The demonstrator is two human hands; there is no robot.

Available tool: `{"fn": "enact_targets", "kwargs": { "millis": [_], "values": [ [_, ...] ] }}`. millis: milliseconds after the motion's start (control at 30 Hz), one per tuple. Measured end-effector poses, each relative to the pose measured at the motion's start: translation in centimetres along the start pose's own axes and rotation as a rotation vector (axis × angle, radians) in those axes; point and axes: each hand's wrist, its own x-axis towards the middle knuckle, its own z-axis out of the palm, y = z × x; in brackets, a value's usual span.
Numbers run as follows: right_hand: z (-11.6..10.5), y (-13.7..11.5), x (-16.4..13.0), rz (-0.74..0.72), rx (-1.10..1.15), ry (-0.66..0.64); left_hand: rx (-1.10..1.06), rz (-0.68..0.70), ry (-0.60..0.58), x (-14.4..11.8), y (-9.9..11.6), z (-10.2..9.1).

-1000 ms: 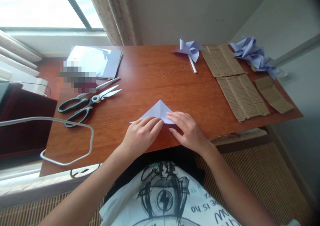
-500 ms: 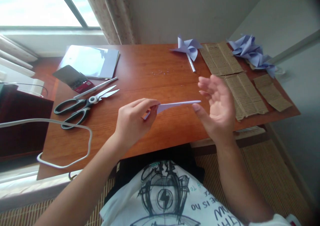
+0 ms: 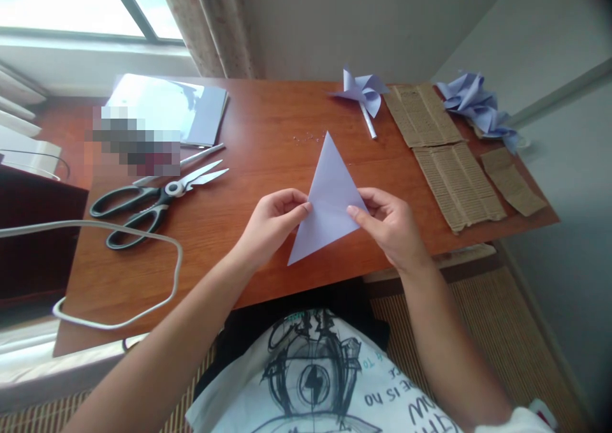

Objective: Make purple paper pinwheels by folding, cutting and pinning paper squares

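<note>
A pale lilac paper folded into a triangle (image 3: 327,200) is held up above the near part of the wooden table (image 3: 268,120), one point facing away from me. My left hand (image 3: 271,224) pinches its left edge between thumb and fingers. My right hand (image 3: 389,226) grips its right corner, thumb on top. Both hands hover just over the table's front edge.
Black-handled scissors (image 3: 153,200) and a pen (image 3: 184,163) lie at the left, a stack of lilac sheets (image 3: 182,108) behind them. A white cable (image 3: 119,242) loops over the left corner. A paper pinwheel (image 3: 361,95), corrugated cardboard pieces (image 3: 449,159) and more folded lilac paper (image 3: 478,108) sit at the right.
The triangle lay flat under both hands; my left hand lifted it edge-on, then my right hand took hold too, and it now faces me.
</note>
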Motion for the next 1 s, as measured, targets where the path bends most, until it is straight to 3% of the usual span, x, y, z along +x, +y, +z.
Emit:
{"fn": "enact_targets", "kwargs": {
  "millis": [367, 667, 800, 1000],
  "values": [
    [1.3, -0.3, -0.3, -0.107, -0.235, 0.068, -0.062, -0.074, -0.052, -0.5, 0.2, -0.3],
    [0.9, -0.3, -0.6, -0.481, -0.514, 0.132, -0.173, -0.130, -0.123, -0.4, 0.1, -0.6],
    [0.2, 0.4, -1.2, -0.645, -0.706, 0.088, -0.099, -0.075, -0.188, -0.6, 0.6, -0.5],
    [0.1, -0.4, -1.6, -0.646, -0.769, 0.012, -0.059, -0.017, -0.165, -0.3, 0.1, -0.5]
  ]
}}
